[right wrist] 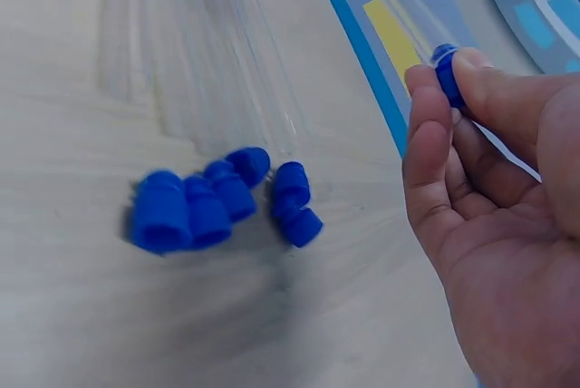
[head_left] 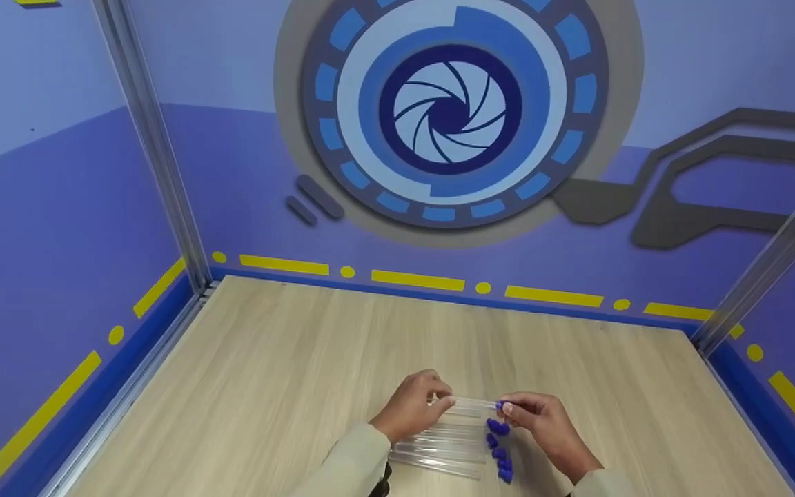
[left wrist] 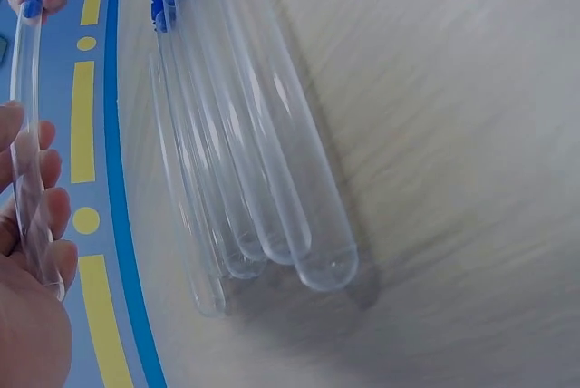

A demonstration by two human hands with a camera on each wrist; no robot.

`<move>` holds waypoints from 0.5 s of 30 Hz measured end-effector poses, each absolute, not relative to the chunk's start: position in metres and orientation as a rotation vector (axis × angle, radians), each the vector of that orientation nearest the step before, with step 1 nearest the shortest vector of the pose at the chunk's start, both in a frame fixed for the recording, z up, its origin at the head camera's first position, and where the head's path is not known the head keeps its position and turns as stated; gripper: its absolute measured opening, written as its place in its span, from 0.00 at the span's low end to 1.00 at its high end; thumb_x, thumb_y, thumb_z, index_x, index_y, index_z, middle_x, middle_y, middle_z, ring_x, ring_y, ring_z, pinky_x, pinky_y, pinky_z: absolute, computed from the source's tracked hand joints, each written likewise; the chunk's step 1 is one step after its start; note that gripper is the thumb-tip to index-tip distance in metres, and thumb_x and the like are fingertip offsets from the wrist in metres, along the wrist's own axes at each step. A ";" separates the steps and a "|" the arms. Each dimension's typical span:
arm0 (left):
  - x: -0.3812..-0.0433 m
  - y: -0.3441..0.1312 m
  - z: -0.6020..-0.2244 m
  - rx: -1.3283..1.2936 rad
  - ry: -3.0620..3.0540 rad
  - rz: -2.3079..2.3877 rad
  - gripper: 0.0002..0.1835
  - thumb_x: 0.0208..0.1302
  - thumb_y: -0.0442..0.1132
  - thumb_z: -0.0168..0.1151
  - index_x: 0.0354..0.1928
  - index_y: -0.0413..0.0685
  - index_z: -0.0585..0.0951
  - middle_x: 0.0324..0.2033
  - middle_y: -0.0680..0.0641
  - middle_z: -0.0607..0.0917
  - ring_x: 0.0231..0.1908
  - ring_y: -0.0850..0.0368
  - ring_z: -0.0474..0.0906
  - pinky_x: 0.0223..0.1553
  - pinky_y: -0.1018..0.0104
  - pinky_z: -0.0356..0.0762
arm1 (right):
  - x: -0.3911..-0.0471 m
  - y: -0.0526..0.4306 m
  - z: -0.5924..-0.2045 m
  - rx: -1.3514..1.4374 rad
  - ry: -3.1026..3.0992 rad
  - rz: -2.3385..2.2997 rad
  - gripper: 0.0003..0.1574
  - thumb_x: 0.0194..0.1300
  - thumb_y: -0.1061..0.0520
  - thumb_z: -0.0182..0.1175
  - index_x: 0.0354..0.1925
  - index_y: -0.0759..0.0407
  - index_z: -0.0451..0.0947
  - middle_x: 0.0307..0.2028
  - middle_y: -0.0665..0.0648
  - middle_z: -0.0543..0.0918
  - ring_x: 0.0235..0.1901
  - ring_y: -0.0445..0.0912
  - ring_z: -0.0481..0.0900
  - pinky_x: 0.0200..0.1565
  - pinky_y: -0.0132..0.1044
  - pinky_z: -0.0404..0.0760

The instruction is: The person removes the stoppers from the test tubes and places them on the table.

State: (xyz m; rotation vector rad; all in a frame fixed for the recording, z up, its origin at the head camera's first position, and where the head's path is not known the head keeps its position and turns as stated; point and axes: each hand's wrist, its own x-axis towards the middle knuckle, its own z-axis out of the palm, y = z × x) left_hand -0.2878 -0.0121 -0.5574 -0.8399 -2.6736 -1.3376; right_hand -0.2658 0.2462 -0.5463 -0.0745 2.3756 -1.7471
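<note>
My left hand (head_left: 414,406) grips a clear test tube (left wrist: 30,71) along its rounded end, fingers curled round the glassy wall. At the tube's other end, the thumb and fingers of my right hand (head_left: 542,421) pinch a blue cap (right wrist: 448,74). That cap sits at the tube's mouth; how deep it goes in I cannot tell. Below the hands, several clear test tubes (left wrist: 272,134) lie side by side on the table, rounded ends to the left in the head view. Next to their mouths, several loose blue caps (right wrist: 208,211) lie in a rough line.
A wooden tabletop (head_left: 287,373) spreads under everything. Blue printed walls (head_left: 232,186) enclose it at the back and sides, with metal posts (head_left: 156,152) at the corners.
</note>
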 end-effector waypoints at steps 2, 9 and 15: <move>-0.287 -0.011 -0.557 -0.828 -2.667 -1.367 0.10 0.67 0.44 0.59 0.38 0.50 0.87 0.31 0.60 0.78 0.36 0.72 0.71 0.43 0.71 0.75 | -0.265 0.245 -0.548 -0.002 2.374 -1.791 0.15 0.68 0.60 0.57 0.49 0.67 0.80 0.37 0.53 0.86 0.38 0.43 0.81 0.44 0.35 0.81; -0.286 -0.010 -0.556 -0.785 -2.620 -1.426 0.08 0.68 0.43 0.58 0.36 0.54 0.86 0.31 0.60 0.77 0.35 0.72 0.71 0.44 0.66 0.77 | -0.262 0.229 -0.551 0.220 2.332 -2.037 0.15 0.68 0.62 0.57 0.50 0.69 0.79 0.39 0.56 0.87 0.42 0.47 0.84 0.46 0.35 0.82; -0.284 -0.009 -0.555 -0.752 -2.613 -1.399 0.08 0.68 0.43 0.59 0.38 0.54 0.86 0.31 0.59 0.77 0.34 0.72 0.70 0.40 0.73 0.73 | -0.258 0.217 -0.551 0.322 2.396 -2.075 0.15 0.66 0.60 0.59 0.49 0.66 0.80 0.38 0.53 0.86 0.41 0.45 0.83 0.44 0.33 0.81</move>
